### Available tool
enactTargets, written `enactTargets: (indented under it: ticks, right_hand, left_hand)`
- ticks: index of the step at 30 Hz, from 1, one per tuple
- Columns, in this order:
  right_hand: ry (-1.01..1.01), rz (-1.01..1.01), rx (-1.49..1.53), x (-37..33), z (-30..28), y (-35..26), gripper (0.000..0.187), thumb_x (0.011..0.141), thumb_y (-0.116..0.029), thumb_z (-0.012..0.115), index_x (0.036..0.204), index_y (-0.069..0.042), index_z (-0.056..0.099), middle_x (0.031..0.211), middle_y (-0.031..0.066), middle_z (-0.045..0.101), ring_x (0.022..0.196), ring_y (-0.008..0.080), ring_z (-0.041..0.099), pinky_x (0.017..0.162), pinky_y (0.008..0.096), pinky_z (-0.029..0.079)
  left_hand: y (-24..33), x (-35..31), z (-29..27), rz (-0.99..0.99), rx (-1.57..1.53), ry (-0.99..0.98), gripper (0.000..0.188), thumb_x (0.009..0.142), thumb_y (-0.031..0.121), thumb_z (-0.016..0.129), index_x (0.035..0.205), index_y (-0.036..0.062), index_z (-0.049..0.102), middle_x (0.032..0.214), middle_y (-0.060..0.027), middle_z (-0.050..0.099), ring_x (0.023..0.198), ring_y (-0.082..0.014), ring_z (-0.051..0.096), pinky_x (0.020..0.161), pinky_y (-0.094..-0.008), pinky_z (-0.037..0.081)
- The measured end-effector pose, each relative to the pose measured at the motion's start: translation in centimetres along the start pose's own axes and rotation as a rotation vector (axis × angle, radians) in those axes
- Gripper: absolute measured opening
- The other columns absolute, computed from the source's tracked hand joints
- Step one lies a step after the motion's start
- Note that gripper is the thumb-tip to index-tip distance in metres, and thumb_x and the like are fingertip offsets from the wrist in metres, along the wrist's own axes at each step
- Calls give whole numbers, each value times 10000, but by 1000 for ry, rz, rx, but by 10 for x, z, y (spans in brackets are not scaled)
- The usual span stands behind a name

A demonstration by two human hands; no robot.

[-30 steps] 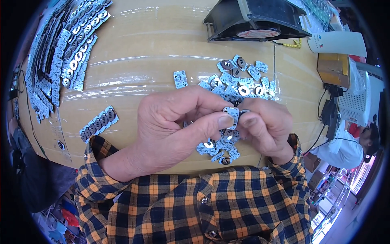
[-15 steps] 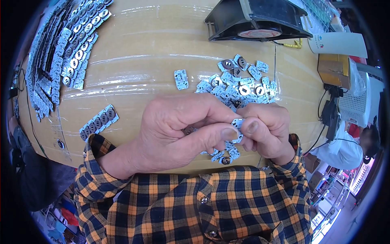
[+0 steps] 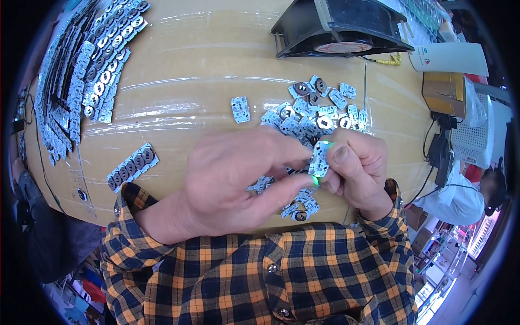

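I see a green-lit, pale-blue rectangular circuit board (image 3: 319,158). Right hand (image 3: 357,167) pinches its right edge; left hand (image 3: 235,179) at its left, grip unclear.

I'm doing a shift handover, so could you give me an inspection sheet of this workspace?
Surface: tan tabletop with glossy, tape-like streaks.
Work items: small circuit board with green light at both ends; loose circuit boards scattered behind and below the hands; a separate board strip and stacked board strips at left.
Clutter: black fan at the back, cardboard box at right.
Hands: right hand pinches the small board; left hand is close against it, contact unclear.
Cables: yellow coiled cable by the fan; black cables at right.
Surroundings: another person in white at right.
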State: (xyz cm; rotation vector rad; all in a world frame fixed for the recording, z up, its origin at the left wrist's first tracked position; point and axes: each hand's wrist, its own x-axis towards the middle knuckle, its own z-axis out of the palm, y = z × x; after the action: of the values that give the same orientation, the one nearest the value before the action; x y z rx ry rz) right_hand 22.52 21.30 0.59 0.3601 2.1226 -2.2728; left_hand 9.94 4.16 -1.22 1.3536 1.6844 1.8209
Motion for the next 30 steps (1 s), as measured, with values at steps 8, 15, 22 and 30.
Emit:
enactTargets:
  ticks: [8, 15, 22, 30]
  right_hand:
    - [-12, 19, -142, 6, 5, -8, 253, 980, -158, 533, 827, 9, 646, 617, 4, 594, 469, 43, 498, 433, 201, 373]
    - [273, -87, -254, 6, 0, 9, 266, 983, -146, 454, 741, -39, 480, 644, -4, 435, 510, 58, 361, 445, 215, 271]
    - [369, -172, -262, 0, -6, 10, 304, 1020, -189, 443, 736, -83, 431, 604, -31, 381, 488, 27, 301, 429, 191, 214]
    - [399, -177, -377, -4, 5, -2, 331, 1018, -215, 468, 719, -74, 497, 594, -51, 426, 472, 12, 315, 427, 186, 209]
  left_hand:
    - [1, -6, -5, 142, 259, -14, 278, 703, 22, 803, 933, 12, 646, 734, -101, 654, 577, -224, 626, 490, -280, 459]
    - [17, -29, -35, 157, 652, 93, 213, 669, 40, 745, 845, 12, 629, 749, -100, 614, 599, -249, 599, 505, -332, 472]
    - [39, -96, -102, -148, 1123, 181, 371, 621, 5, 759, 979, 16, 665, 924, -120, 643, 804, -293, 624, 664, -366, 507]
    - [39, -81, -109, -143, 1030, 29, 377, 682, 53, 752, 1045, 38, 649, 908, -117, 613, 819, -301, 596, 692, -381, 483]
